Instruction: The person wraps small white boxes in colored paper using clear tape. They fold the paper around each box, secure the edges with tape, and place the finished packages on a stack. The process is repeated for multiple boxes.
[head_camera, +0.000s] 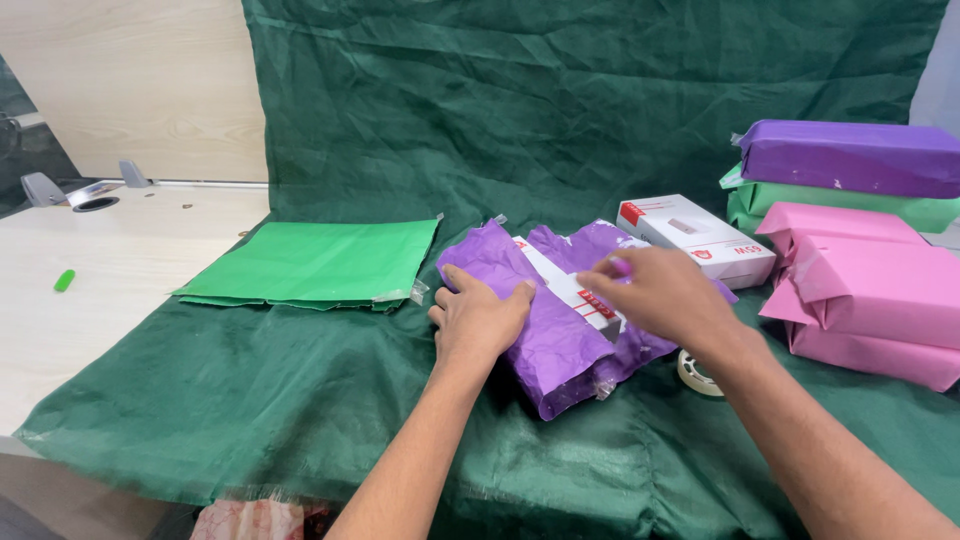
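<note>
Your left hand: fingers together, flat, pressing purple wrapping over box at cloth centre. Your right hand: fingers half curled, tips on wrap's upper fold; whether pinching it, cannot tell. White strip with red marks shows between folds. Behind: one white box. Right: two pink parcels, one green, one purple. Left: green sheets. Tape roll beside your right wrist.

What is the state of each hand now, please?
Left hand: open, pressing flat on the purple paper wrapping around a white box.
Right hand: fingers curled over the wrapping's upper fold; grip cannot be told.
</note>
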